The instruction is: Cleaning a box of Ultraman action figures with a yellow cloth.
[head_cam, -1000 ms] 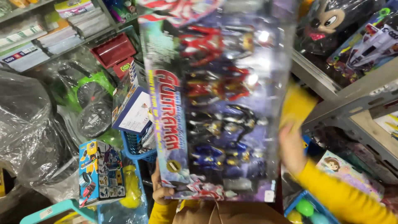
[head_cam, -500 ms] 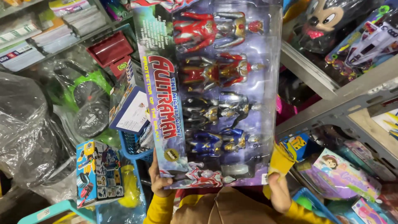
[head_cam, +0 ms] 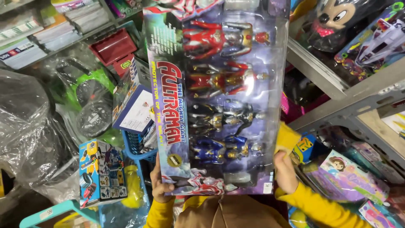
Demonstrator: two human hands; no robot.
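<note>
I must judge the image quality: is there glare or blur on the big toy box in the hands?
Head view: soft glare streaks the clear window of the toy box, yet the figures stay sharp; left hand and right hand show no blur; shelf corners bend slightly.

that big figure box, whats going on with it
A person in yellow sleeves holds a large window box of action figures upright in front of them, left hand at its lower left corner, right hand at its lower right edge. Around it are crowded toy shelves: a metal shelf to the right, and a small robot toy box below left.
</note>
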